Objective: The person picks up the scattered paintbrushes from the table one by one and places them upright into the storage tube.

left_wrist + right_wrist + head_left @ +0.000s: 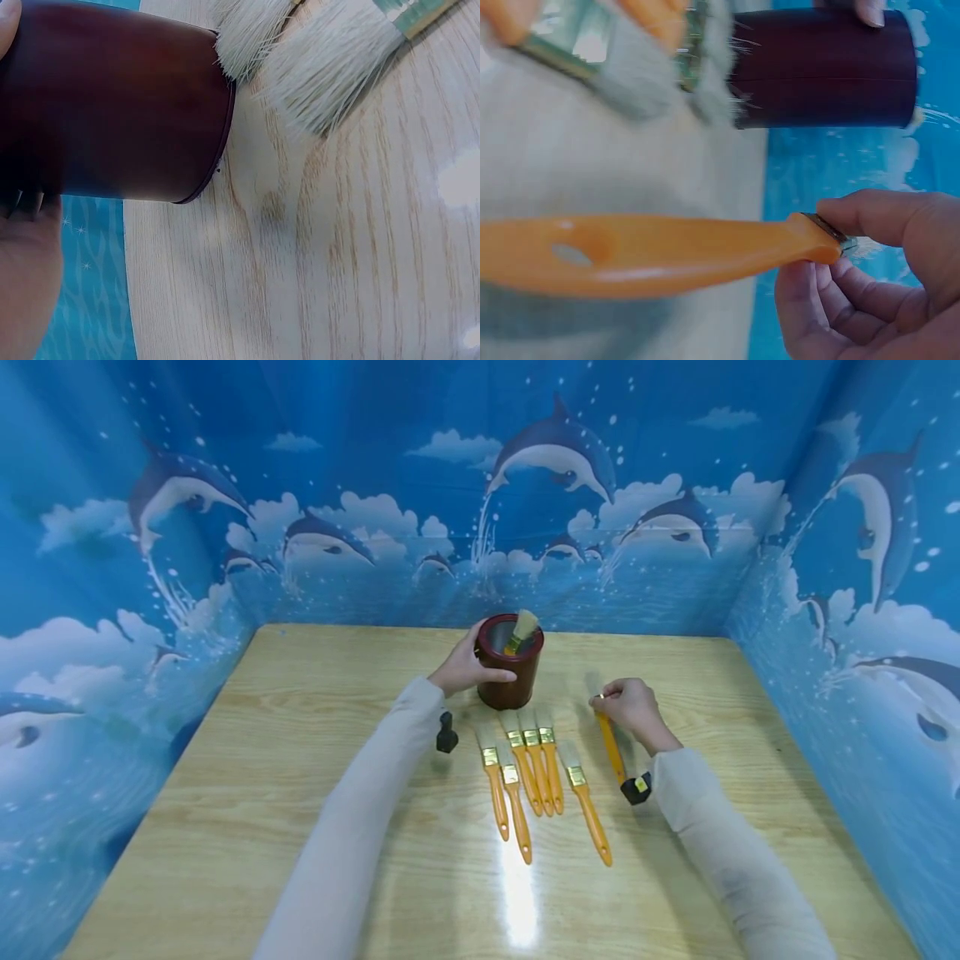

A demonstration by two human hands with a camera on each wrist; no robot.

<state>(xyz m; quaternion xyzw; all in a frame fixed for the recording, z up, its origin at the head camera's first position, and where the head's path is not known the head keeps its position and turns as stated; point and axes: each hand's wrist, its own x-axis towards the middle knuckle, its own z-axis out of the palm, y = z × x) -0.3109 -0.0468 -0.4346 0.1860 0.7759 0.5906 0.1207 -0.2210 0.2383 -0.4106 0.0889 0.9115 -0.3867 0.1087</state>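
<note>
My left hand (467, 667) grips the side of a dark red-brown cylindrical holder (507, 681), its thumb across the front. Inside the holder one paintbrush (522, 628) stands bristles up, leaning to the right. To the right of the holder, my right hand (633, 706) pinches another paintbrush by its metal band; its orange handle (667, 251) points back toward the wrist in the right wrist view. Several more paintbrushes (534, 768) lie on the table in front of the holder, bristles away from me. In the left wrist view, bristles (322, 71) lie close by the holder's base.
The light wood table (300, 760) ends at a blue dolphin-print curtain (390, 560) behind the holder and at both sides. A single paintbrush (588, 814) lies apart, right of the other loose ones. Black wrist-camera mounts (447, 733) hang beside both wrists.
</note>
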